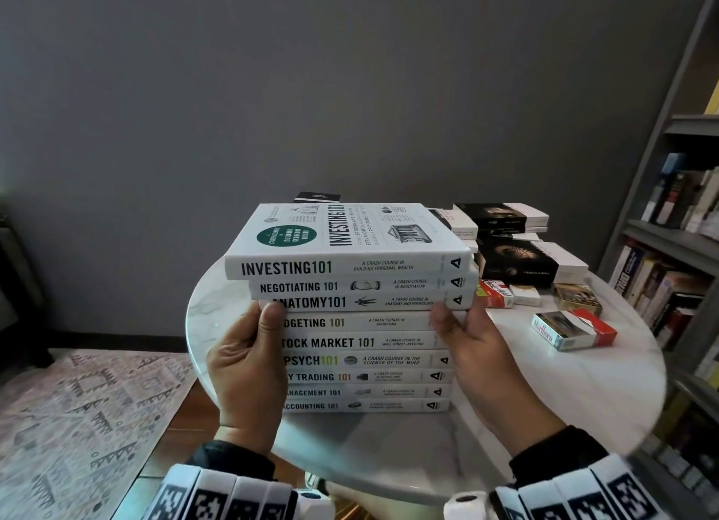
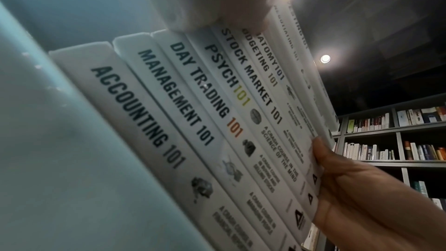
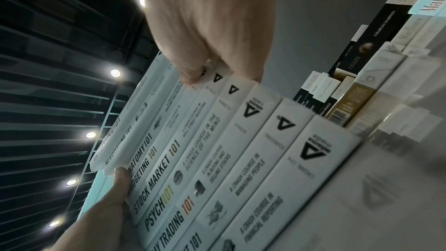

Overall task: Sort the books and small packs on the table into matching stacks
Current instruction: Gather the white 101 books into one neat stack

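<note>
Nine white hardbacks of one "101" series form the tall stack [image 1: 362, 336] near the front edge of the round marble bench [image 1: 583, 395], spines facing me. From the top the spines read Investing [image 1: 334, 266], Negotiating [image 1: 362, 286], Anatomy [image 1: 365, 301], Budgeting, Stock Market, Psych, Day Trading, Management and Accounting [image 1: 365, 405]. Titles are in dark capitals, the "101" tinted differently from book to book, with a small subtitle and a triangular publisher mark at the right end of each spine. The Investing cover shows a green roundel and line drawings. The upper three books sit slightly askew and overhang the six below.

My left hand [image 1: 249, 368] clasps the left end of the stack, thumb pressed across the spines at the Anatomy–Budgeting level, its fingers out of sight behind the books. My right hand [image 1: 472, 348] clasps the right end at the same height, thumb on the spines; the right wrist view shows its fingers [image 3: 193, 75] curled over the book ends.

Behind and to the right of the stack lie black-and-white paperbacks [image 1: 533, 261] in low piles. Right of the stack lie small packs: a red-and-white pack [image 1: 495, 293], a white pack [image 1: 526, 294], a gold pack [image 1: 577, 298], and a Marlboro pack [image 1: 572, 329] lying nearest the right rim. A bookshelf [image 1: 677, 255] stands further right of the stack; a patterned rug [image 1: 78, 410] lies on the floor to its left.
</note>
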A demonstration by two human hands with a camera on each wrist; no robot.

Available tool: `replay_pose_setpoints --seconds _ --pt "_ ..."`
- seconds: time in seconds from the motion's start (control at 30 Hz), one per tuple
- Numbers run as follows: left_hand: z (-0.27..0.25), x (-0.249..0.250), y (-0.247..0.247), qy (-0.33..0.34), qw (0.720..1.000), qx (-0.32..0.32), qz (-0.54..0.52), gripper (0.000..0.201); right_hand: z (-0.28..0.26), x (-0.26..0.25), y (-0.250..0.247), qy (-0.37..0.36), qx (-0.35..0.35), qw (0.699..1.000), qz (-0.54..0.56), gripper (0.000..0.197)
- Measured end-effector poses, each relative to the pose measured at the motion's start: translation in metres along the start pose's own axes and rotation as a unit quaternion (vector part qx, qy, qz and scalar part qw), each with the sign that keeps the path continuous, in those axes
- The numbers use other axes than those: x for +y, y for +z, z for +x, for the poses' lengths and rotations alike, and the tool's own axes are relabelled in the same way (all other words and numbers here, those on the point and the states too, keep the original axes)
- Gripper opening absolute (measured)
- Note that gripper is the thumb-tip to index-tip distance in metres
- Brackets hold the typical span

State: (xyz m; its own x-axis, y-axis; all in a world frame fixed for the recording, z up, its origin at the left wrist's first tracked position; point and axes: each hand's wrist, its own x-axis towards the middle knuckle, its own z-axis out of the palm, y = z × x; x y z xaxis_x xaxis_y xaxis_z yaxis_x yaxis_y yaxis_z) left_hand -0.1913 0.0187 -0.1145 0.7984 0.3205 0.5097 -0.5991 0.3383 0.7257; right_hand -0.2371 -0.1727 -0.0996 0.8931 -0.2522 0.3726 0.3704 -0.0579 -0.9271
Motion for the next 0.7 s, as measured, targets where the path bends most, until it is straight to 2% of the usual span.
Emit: replay_pose_setpoints --seconds 0.17,0.37,0.53,0.7 --pt "0.0 0.0009 0.0004 -0.009 1.0 -0.006 -0.007 0.021 -0.0009 -0.0001 0.0002 -0.005 0.004 1.0 -0.005 0.035" --pt "0.0015 0.001 -0.0027 -0.039 0.997 -0.055 0.04 0.011 -0.0024 0.0018 0.0003 -0.006 0.005 1.0 -0.004 0.035" --pt "0.0006 0.0017 -0.0016 -0.021 0.997 -0.039 0.059 0.01 -0.0023 0.0035 0.0014 -0.014 0.02 1.0 -0.016 0.022" --pt "-0.0009 0.0019 -0.0013 -0.019 0.997 -0.029 0.062 0.01 -0.0014 0.0062 0.0019 -0.019 0.024 0.999 -0.025 0.019"
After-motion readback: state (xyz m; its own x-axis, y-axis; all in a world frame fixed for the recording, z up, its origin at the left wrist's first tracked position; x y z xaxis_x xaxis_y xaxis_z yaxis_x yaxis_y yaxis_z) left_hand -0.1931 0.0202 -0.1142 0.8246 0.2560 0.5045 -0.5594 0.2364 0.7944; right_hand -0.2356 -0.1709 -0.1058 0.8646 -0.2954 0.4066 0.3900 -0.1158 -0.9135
